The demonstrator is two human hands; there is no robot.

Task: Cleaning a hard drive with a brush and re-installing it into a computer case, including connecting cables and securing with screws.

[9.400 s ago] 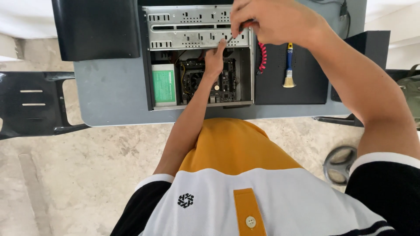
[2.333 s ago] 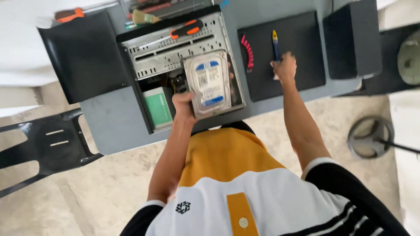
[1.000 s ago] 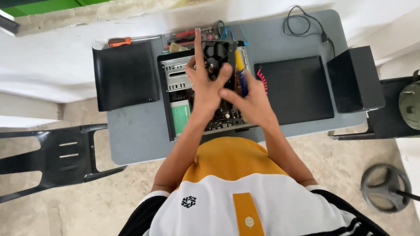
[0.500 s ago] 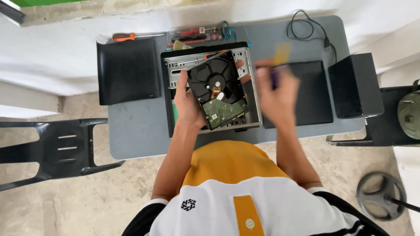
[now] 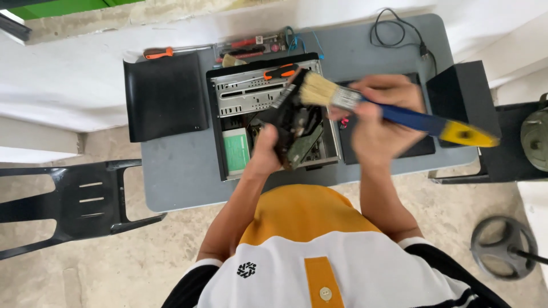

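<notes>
My left hand grips a hard drive and holds it tilted on edge above the open computer case, its circuit-board side turned to the right. My right hand is closed around a paintbrush with a blue and yellow handle. The pale bristles rest against the top of the drive. A green-labelled part lies inside the case at lower left.
The grey table also carries a black side panel on the left, a black panel under my right hand, a black box at right, screwdrivers and a cable at the back. A black chair stands left.
My left hand has turned the drive from lying flat to standing on edge. My right hand has brought the brush up and laid its bristles on the drive.
</notes>
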